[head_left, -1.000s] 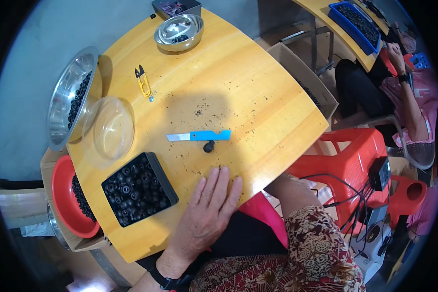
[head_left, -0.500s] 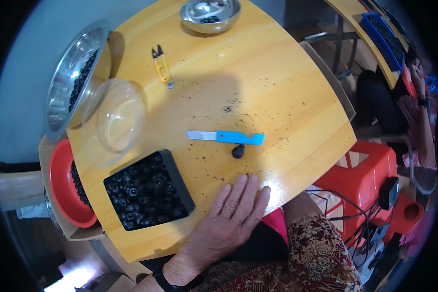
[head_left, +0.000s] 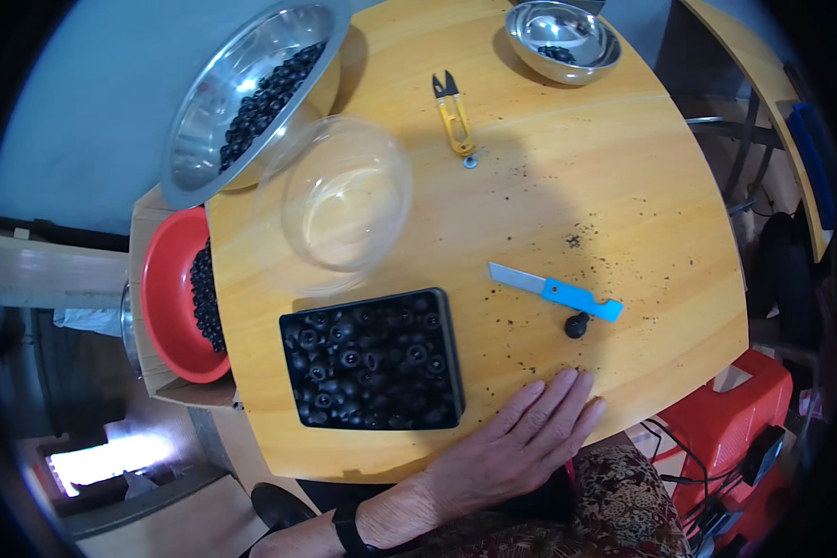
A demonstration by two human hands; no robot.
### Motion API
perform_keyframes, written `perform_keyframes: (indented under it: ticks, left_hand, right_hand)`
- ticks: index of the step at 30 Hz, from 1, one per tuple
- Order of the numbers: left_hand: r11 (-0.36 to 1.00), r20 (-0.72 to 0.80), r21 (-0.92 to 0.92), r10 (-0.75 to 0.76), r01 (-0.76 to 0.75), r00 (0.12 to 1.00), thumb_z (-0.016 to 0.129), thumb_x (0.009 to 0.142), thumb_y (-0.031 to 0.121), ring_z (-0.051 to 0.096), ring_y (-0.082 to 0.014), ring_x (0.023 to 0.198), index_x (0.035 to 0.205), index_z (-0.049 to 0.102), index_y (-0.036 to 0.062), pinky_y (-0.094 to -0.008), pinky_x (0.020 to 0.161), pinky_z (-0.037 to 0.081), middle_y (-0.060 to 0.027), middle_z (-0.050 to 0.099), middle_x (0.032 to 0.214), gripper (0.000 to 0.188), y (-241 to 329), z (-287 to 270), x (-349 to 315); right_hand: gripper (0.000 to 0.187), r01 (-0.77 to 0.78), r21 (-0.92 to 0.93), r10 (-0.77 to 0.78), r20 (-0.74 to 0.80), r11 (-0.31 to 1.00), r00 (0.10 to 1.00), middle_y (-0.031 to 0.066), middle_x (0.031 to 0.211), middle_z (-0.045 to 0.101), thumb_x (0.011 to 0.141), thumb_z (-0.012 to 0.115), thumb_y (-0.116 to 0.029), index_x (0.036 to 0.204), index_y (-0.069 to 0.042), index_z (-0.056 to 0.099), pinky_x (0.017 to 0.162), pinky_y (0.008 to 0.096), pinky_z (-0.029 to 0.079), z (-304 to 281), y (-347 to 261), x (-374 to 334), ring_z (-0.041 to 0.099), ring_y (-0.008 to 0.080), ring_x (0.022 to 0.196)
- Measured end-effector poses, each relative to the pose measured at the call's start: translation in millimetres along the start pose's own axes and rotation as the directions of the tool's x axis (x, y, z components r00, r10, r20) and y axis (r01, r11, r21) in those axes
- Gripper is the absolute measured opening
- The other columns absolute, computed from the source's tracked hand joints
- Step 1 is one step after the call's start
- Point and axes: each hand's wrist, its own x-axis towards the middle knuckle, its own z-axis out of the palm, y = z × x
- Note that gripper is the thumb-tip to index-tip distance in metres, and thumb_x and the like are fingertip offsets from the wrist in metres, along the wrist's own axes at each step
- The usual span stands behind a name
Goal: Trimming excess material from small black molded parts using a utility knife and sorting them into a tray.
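My left hand (head_left: 521, 442) lies back up at the table's near edge, its fingers stretched out and holding nothing; the thumb is hidden. Just beyond its fingertips sits one small round black piece (head_left: 577, 325) with a knobbed end. It is beside a blue-handled knife (head_left: 567, 296), whose blade points left. To the hand's left stands a black square tray (head_left: 456, 372) filled with similar black pieces, several showing round holes. My right hand is out of view; a patterned sleeve or cloth (head_left: 623, 502) shows at the lower right.
Yellow thread snips (head_left: 456, 126) lie farther back. A clear plastic bowl (head_left: 395, 200), a large steel basin (head_left: 191, 139) and a red basin (head_left: 163, 307) stand leftward; both basins hold black pieces. A small steel bowl (head_left: 595, 70) sits far back. Dark crumbs (head_left: 575, 240) dot the table (head_left: 642, 270). A red stool (head_left: 739, 409) stands right.
The view has swung, so the table's things appear farther right and turned. My left hand stays flat by the near edge; the knife and black piece keep their places beside each other.
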Motion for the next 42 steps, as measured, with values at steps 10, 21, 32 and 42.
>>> perform_keyframes:
  ticks: [10, 21, 32, 42]
  left_hand:
    - [0.999, -0.054, -0.024, -0.040, 0.039, 0.998, 0.042, 0.099, 0.025, 0.044, -0.0257, 0.136, 0.141, 0.046, 0.0068, -0.0418, 0.117, 0.027, -0.0129, 0.047, 0.145, 0.046, 3.5, 3.6, -1.9]
    - [0.996, -0.088, -0.074, -0.047, 0.041, 0.995, 0.045, 0.097, 0.022, 0.044, -0.0288, 0.136, 0.143, 0.043, 0.0036, -0.0424, 0.115, 0.031, -0.0175, 0.045, 0.145, 0.050, 5.6, 8.2, 0.2]
    - [0.995, -0.204, -0.096, -0.024, 0.005, 0.979, 0.058, 0.089, 0.020, 0.042, -0.0371, 0.135, 0.143, 0.040, 0.0010, -0.0450, 0.114, 0.032, -0.0244, 0.043, 0.145, 0.060, 9.0, 17.2, -6.1]
    - [0.998, -0.148, -0.057, -0.014, 0.006, 0.989, 0.066, 0.082, 0.015, 0.044, -0.0385, 0.134, 0.138, 0.048, 0.0013, -0.0477, 0.111, 0.037, -0.0235, 0.045, 0.142, 0.060, 6.6, 4.9, -0.3]
  right_hand:
    - [0.022, 0.141, -0.047, -0.145, -0.100, 0.989, 0.984, 0.0093, 0.105, 0.060, 0.091, 0.054, -0.017, 0.106, -0.001, 0.057, 0.084, 0.0351, 0.049, -50.0, -41.3, 83.2, 0.060, 0.0204, 0.096]
    - [0.022, 0.186, -0.024, -0.186, -0.228, 0.982, 0.956, 0.0097, 0.105, 0.060, 0.091, 0.055, -0.018, 0.106, -0.001, 0.057, 0.084, 0.0351, 0.049, -67.9, -84.2, 111.2, 0.060, 0.0208, 0.096]
    - [0.023, 0.058, -0.087, -0.078, -0.238, 0.995, 0.968, 0.0100, 0.105, 0.060, 0.091, 0.056, -0.018, 0.107, -0.001, 0.057, 0.084, 0.0351, 0.049, -84.4, -112.7, 53.5, 0.060, 0.0212, 0.096]
    - [0.024, -0.271, 0.196, 0.294, -0.104, 0.942, 0.950, 0.0103, 0.105, 0.060, 0.090, 0.056, -0.019, 0.107, -0.002, 0.057, 0.084, 0.0351, 0.049, 73.6, -154.3, -131.7, 0.060, 0.0216, 0.095]
